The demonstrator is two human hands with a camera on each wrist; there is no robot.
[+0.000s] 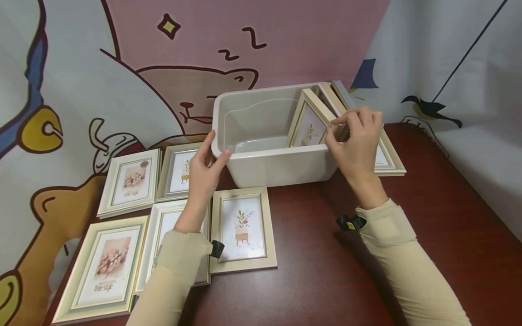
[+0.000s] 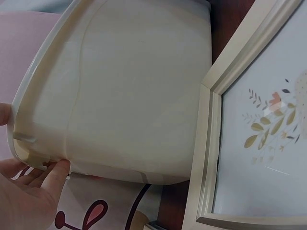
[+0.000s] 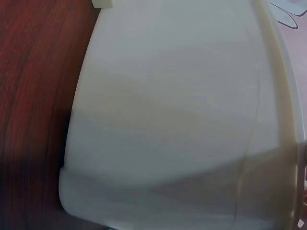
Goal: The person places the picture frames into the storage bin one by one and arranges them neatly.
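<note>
Your right hand (image 1: 356,140) pinches the top corner of a frame (image 1: 308,121) that stands tilted inside the bin (image 1: 261,163), at its right end, long axis leaning up toward that hand. Your left hand (image 1: 204,170) grips the bin's near-left rim on the counter (image 1: 310,271), well apart from the frame, so the right hand is nearer.

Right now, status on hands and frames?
Left hand grips bin corner. Right hand pinches tilted frame inside bin. Nothing obstructing.
</note>
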